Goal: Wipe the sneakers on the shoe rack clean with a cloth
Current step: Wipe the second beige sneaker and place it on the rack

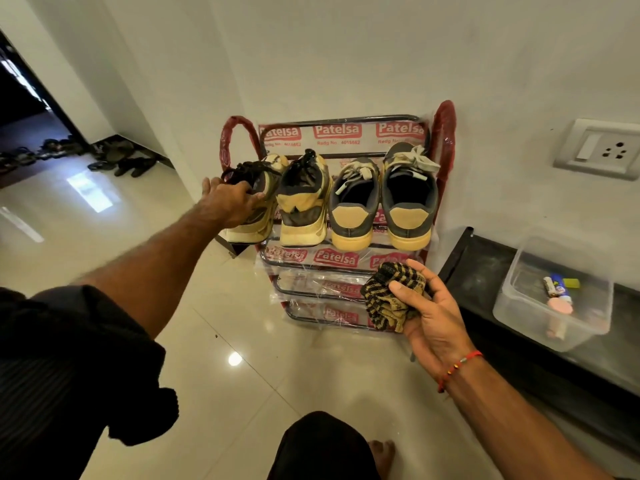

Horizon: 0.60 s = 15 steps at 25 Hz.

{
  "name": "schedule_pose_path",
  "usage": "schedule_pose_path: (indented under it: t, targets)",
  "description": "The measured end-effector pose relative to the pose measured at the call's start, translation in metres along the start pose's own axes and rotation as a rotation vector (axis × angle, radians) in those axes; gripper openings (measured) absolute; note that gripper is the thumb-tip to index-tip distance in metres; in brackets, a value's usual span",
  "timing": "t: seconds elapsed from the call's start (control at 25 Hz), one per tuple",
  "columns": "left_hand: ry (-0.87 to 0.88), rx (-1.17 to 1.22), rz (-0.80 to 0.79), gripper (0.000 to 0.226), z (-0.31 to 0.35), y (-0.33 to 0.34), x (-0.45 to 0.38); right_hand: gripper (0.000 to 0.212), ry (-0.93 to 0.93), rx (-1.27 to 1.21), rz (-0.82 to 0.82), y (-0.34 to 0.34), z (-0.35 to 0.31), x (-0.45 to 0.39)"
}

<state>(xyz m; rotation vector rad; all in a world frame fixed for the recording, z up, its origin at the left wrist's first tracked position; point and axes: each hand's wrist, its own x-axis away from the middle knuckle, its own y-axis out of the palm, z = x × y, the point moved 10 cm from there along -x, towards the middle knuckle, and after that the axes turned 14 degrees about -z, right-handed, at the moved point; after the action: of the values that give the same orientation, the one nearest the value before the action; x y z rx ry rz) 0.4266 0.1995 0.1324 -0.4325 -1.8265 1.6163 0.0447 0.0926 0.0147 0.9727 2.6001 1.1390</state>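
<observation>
Fingers of the left hand (230, 199) curl round the collar of the leftmost sneaker (251, 202) on the top tier of the shoe rack (346, 261), beside three other sneakers (360, 202). The right hand (427, 306) grips a bunched checked cloth (384, 296) before the lower tiers, near a clear plastic box (554, 289).

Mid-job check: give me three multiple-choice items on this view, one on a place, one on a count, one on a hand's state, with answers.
1. Where is the clear plastic box?
A. on the dark bench right of the rack
B. on the rack's top shelf
C. on the floor tiles

2. How many sneakers sit on the red-framed shoe rack?
A. two
B. four
C. six

3. What does the left hand do?
A. hangs idle
B. holds the cloth
C. grips the leftmost black-laced sneaker

Answers: 1 A, box rests on bench; 2 B, four in a row; 3 C, the right hand holds the black-and-tan checked cloth.
</observation>
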Motion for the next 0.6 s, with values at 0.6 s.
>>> schedule_pose_path:
  t: [0.6]
  targets:
    - [0.167,0.29,0.447,0.043,0.014,-0.115,0.185,0.06,-0.031,-0.013,-0.126,0.02,-0.021,0.033]
